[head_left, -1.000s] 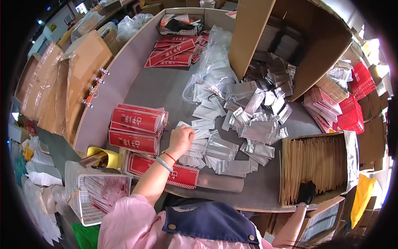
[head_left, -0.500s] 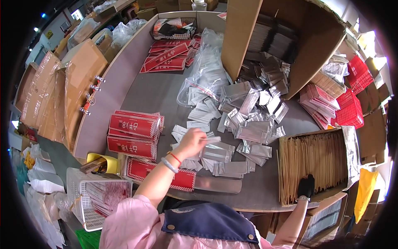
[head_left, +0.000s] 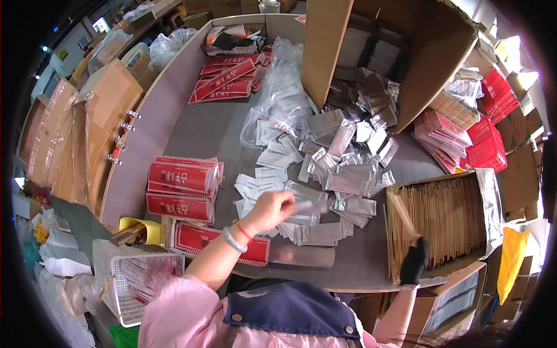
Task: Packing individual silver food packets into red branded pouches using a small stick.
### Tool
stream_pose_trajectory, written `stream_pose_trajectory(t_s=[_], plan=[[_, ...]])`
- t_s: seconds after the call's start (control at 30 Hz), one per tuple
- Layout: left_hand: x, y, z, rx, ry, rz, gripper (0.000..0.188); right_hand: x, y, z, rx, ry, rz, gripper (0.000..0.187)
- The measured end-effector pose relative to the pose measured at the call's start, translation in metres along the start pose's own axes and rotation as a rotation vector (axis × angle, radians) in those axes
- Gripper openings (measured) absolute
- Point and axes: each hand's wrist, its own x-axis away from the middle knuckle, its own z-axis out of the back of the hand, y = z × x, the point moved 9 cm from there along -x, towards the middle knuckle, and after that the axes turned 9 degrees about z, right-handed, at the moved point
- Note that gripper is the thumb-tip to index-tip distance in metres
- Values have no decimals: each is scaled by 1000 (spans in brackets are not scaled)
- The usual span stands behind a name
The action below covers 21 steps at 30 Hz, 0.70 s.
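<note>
My left hand is bare, with a bracelet and a red cord at the wrist. Its fingers pinch a small pale packet, blurred by motion, above the loose packets on the table. In a black glove, my right hand grips a few thin wooden sticks, tilted up over the near-left side of a cardboard box. That box is packed with upright wooden sticks. White packets and silvery packets lie scattered between my hands.
Stacked red printed sleeves lie at the left; more red sleeves sit by the near edge. A tall open carton spills silvery packets. White basket, yellow container and plastic bag are also around.
My right hand has lifted slightly and moved left, now with sticks raised from the box. The left hand has lowered a little, still pinching a packet. The whole view has shifted slightly.
</note>
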Motion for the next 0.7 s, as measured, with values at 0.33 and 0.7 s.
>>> stream_pose_trajectory(t_s=[0.33,0.7], plan=[[116,5,-14,-354,62,-42,60,73,-140,-115,-104,-689,399,27],[128,9,-29,-385,-41,-68,65,88,-157,-155,-171,-623,449,8]])
